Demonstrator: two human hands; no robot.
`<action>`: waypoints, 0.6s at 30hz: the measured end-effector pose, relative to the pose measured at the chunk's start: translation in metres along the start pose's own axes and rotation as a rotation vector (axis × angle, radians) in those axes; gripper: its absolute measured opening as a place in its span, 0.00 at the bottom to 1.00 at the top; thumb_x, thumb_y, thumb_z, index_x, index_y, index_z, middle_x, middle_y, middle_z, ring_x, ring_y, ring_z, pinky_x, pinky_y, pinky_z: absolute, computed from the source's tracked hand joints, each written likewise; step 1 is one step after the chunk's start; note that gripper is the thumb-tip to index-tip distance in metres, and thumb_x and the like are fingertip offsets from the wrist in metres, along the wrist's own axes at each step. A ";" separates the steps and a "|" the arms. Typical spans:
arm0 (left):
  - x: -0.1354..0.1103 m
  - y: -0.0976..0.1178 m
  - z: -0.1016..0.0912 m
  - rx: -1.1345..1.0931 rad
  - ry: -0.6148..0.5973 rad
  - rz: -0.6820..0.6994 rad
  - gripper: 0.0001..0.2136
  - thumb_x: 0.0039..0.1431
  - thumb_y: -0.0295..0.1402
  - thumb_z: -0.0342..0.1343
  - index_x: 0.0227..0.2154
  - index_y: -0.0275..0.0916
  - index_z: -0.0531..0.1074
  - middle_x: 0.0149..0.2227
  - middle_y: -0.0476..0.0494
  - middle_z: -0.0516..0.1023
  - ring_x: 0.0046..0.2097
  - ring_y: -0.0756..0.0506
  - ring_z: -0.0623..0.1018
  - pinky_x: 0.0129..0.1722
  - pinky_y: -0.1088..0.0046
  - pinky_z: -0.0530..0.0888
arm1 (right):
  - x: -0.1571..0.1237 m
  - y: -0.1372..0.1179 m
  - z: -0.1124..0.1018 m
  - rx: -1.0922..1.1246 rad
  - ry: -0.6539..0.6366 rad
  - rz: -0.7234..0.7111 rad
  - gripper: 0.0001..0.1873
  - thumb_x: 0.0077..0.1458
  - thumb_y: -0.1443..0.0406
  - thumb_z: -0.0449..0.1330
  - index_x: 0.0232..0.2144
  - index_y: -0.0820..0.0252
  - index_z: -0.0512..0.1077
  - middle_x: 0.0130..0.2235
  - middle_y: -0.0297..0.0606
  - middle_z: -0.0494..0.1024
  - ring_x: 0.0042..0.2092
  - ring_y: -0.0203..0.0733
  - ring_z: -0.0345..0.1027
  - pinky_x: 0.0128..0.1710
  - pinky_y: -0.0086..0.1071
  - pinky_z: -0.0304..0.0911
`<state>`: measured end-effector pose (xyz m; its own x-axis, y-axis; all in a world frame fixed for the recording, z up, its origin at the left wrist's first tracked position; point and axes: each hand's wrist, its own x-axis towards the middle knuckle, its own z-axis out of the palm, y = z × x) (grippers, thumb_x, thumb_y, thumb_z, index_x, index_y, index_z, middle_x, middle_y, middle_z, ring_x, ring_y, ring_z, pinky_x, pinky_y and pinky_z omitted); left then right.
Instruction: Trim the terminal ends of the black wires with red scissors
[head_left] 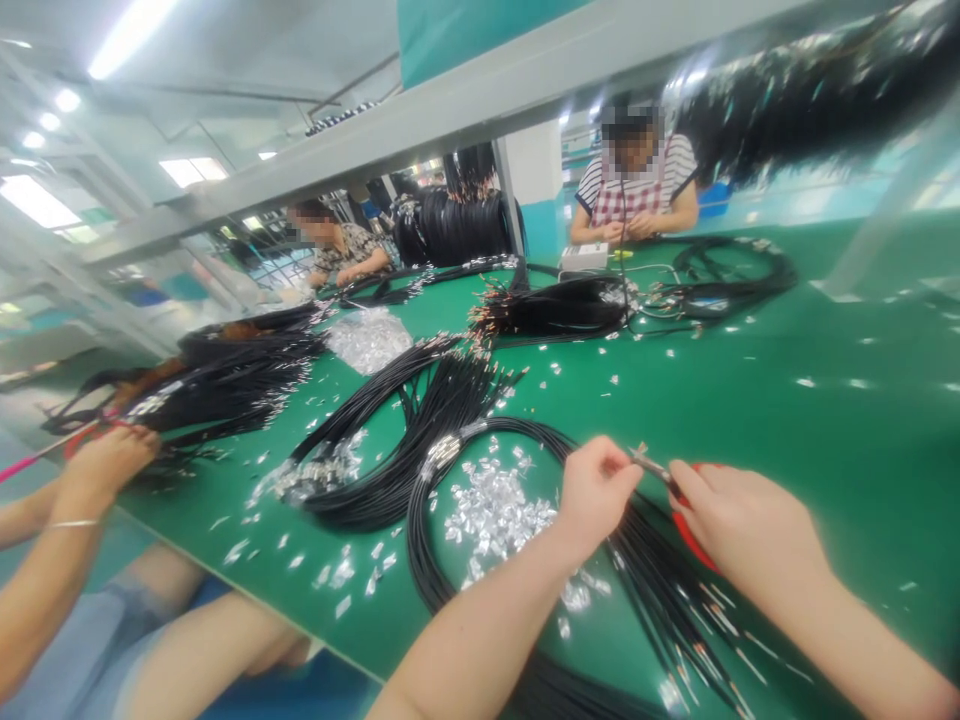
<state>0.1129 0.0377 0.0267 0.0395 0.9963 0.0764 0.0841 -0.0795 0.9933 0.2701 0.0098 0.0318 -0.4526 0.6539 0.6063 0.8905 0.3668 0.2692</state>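
Observation:
My left hand [598,492] is closed in a pinch on the end of a black cable, with a small light tip showing past the fingers. My right hand [742,520] grips a pair of red-handled scissors [654,466], whose metal blades reach to that tip beside my left fingertips. Most of the handle is hidden behind my right hand. Below both hands, a coiled bundle of black cables [427,545] fans out its stripped, copper-coloured ends towards the lower right. Inside the coil lies a pile of silvery foil scraps [499,508].
More black cable bundles [420,450] lie on the green table [847,400], with foil scraps scattered between them. A clear plastic bag [369,338] sits further back. At left is a co-worker's hand [112,460]; two people sit across the table. A grey shelf beam [480,105] crosses overhead.

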 end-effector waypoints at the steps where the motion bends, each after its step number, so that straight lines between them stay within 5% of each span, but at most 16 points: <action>1: 0.000 0.000 0.000 0.017 0.008 0.022 0.05 0.44 0.27 0.54 0.19 0.37 0.64 0.17 0.55 0.62 0.20 0.55 0.62 0.22 0.78 0.60 | 0.000 0.000 -0.001 0.005 -0.001 0.004 0.10 0.54 0.68 0.51 0.22 0.59 0.67 0.17 0.33 0.66 0.21 0.37 0.58 0.26 0.31 0.44; 12: 0.002 -0.005 0.000 -0.037 -0.027 -0.017 0.06 0.43 0.30 0.57 0.18 0.37 0.65 0.16 0.54 0.64 0.19 0.54 0.63 0.21 0.77 0.60 | -0.002 0.003 0.003 0.182 -0.047 0.100 0.15 0.55 0.67 0.48 0.18 0.59 0.65 0.15 0.33 0.67 0.17 0.32 0.57 0.21 0.29 0.41; 18: 0.005 0.007 -0.010 -0.253 -0.022 -0.102 0.05 0.45 0.32 0.57 0.22 0.35 0.70 0.21 0.48 0.72 0.23 0.53 0.67 0.26 0.76 0.64 | 0.009 0.009 0.002 0.957 -0.135 0.635 0.13 0.48 0.54 0.57 0.26 0.57 0.67 0.21 0.32 0.72 0.21 0.34 0.62 0.23 0.27 0.56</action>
<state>0.1038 0.0422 0.0353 0.0655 0.9976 -0.0242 -0.1626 0.0346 0.9861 0.2741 0.0203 0.0387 0.0109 0.9442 0.3291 0.5858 0.2607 -0.7674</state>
